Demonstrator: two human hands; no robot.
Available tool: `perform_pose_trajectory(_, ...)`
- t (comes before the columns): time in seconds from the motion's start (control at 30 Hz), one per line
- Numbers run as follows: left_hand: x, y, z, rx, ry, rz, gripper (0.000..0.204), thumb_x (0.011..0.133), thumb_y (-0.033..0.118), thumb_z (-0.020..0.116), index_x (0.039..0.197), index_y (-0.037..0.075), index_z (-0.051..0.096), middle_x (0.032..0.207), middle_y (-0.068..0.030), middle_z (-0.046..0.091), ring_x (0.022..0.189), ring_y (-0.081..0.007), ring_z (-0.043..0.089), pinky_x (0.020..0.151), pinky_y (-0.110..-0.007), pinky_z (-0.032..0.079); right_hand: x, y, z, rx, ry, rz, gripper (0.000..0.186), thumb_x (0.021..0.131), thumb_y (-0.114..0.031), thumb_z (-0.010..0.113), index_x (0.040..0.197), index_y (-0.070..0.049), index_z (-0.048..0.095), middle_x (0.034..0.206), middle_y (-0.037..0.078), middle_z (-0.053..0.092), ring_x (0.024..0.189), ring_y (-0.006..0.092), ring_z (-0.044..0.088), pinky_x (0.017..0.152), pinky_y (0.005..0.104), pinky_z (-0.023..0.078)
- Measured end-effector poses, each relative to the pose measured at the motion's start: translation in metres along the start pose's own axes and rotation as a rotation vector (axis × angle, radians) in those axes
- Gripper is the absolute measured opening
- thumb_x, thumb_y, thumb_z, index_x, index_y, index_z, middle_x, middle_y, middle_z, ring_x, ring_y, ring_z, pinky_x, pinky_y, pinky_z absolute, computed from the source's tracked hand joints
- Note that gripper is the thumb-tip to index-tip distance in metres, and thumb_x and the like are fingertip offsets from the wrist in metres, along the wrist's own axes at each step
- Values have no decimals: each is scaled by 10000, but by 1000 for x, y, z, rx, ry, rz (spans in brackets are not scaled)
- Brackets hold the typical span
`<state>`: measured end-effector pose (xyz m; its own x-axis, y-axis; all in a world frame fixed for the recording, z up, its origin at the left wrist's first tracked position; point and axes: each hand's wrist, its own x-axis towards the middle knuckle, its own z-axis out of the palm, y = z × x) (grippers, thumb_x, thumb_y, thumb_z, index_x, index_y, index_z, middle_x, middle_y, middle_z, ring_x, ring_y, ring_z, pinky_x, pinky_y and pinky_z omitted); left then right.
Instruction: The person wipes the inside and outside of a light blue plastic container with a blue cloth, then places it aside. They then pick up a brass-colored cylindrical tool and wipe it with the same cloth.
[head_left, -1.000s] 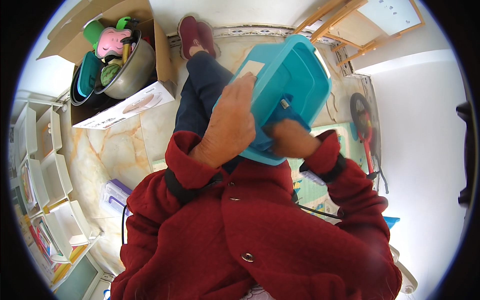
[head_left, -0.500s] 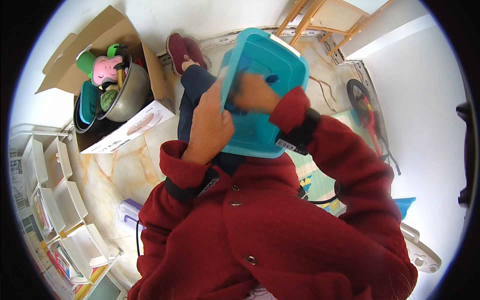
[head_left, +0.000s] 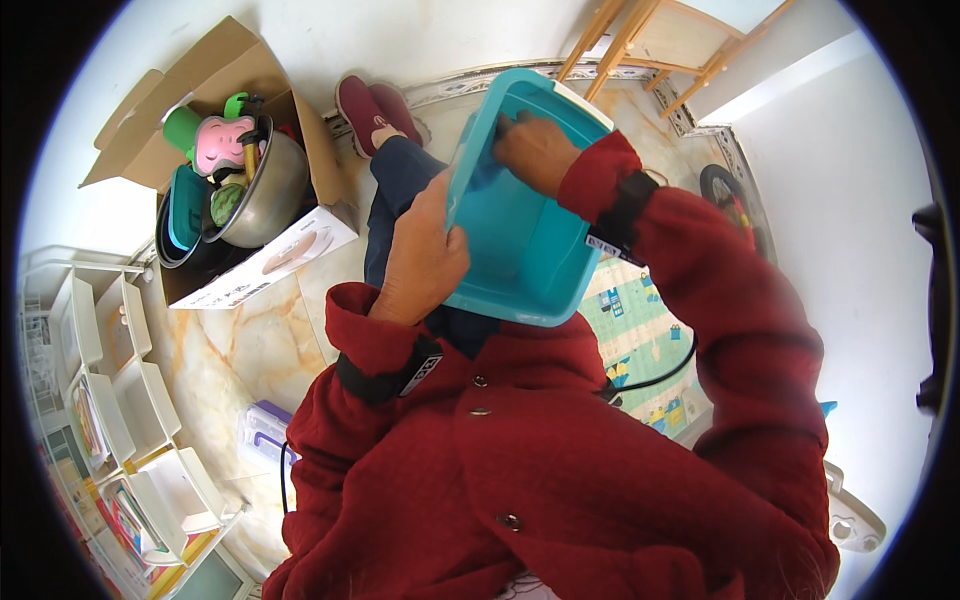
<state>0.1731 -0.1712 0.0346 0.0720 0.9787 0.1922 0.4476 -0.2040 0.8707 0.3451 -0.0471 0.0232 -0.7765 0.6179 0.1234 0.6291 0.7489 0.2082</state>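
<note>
A teal plastic bin (head_left: 515, 300) with a white handle piece on its far right rim rests tilted over my lap. My left hand (head_left: 425, 250) is closed on the bin's left rim, thumb along the edge. Inside the bin, close to the far left wall, my right hand (head_left: 540, 155) is bent with its fingers curled. A dark blue, cloth-like thing (head_left: 485, 172) shows under and beside those fingers, partly hidden and blurred. Both wrists wear black straps.
At the far left stands an open cardboard box (head_left: 325, 165) holding a metal bowl (head_left: 285, 190) and toys. A white shelf rack (head_left: 150, 405) is at the left, with a purple-trimmed clear case (head_left: 262, 430) beside it. Wooden easel legs (head_left: 605, 50) stand far right, near a small wheel (head_left: 722, 190).
My right hand has moved up and right along the inside of the bin with the blue thing. The bin has shifted slightly toward me, still in my left hand.
</note>
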Motion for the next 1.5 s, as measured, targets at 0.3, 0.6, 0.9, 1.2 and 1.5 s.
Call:
perform_pose_trajectory(0.3, 1, 1, -1, 4, 10, -26, 501, 746, -15, 439, 1247, -2, 443, 1008, -297, 559, 986, -462, 525, 869, -463, 428, -8, 3, -22, 225, -322, 102, 100, 724, -65, 625, 812, -24, 650, 802, 202, 631, 806, 334, 634, 700, 425, 525)
perform_pose_trajectory(0.6, -4, -2, -5, 21, 46, -26, 486, 746, -8, 451, 1231, 15, 454, 993, -276, 565, 953, -457, 535, 842, -465, 438, 16, -34, -16, 377, -227, 227, 179, 701, -37, 603, 865, -18, 673, 1043, 243, 598, 891, 367, 622, 724, 445, 521)
perform_pose_trajectory(0.9, -4, -3, -6, -29, 61, -43, 489, 738, -13, 448, 1225, 25, 460, 966, -277, 564, 929, -458, 538, 828, -473, 436, -12, -58, -14, 471, -290, -154, 200, 733, -89, 597, 920, -73, 667, 1039, 199, 582, 943, 393, 590, 794, 441, 501)
perform_pose_trajectory(1.2, -9, 1, -2, -6, 51, -2, 506, 744, -19, 445, 1249, -5, 437, 986, -286, 552, 936, -459, 535, 833, -471, 438, -3, -10, -23, 147, -347, 126, 149, 732, -50, 615, 869, -13, 660, 953, 186, 623, 857, 355, 627, 742, 413, 528)
perform_pose_trajectory(1.5, -10, 5, 0, -7, 37, -33, 512, 739, -31, 444, 1250, -14, 425, 1017, -300, 547, 961, -463, 525, 862, -471, 426, 2, -1, -34, 190, -861, 220, 282, 749, -94, 603, 1022, -28, 632, 1087, 172, 622, 974, 323, 625, 776, 386, 533)
